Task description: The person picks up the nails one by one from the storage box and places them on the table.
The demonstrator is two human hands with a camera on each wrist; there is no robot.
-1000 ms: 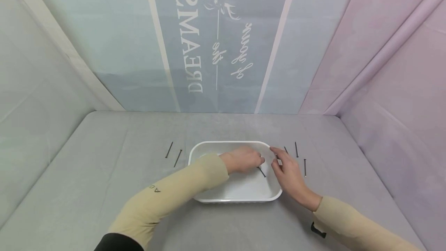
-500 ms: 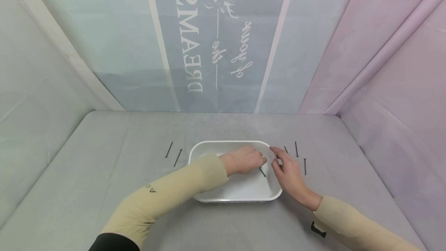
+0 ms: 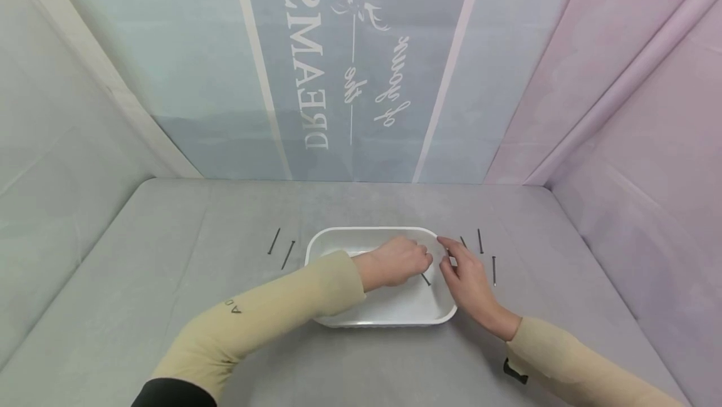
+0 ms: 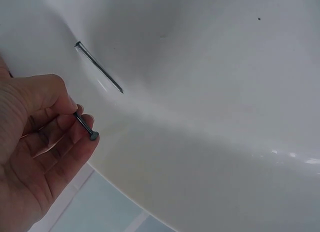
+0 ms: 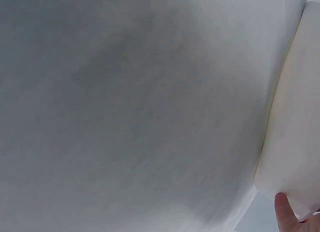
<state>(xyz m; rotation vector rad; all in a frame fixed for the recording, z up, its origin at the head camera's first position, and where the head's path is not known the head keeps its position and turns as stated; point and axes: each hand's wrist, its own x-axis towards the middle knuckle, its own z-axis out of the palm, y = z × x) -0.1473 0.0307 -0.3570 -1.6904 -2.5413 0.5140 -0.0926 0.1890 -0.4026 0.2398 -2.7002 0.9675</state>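
My left hand is inside a white rectangular tray, low over its right part. Thumb and fingers pinch a dark nail, its flat head sticking out past the fingertips in the left wrist view. Close to that hand a second nail lies on the tray's floor, partly covered by the hand in the head view. My right hand holds the tray's right side near the far corner, thumb toward the inside. In the right wrist view, a finger touches the tray's outer wall.
On the grey table, two nails lie left of the tray, one beside another. Right of it lie a nail, a nearer nail and one partly behind the right hand. Fabric walls enclose the back and sides.
My left hand has shifted slightly to the right, covering more of the nail on the tray's floor, and its forearm has swung a little left. My right hand stays in place.
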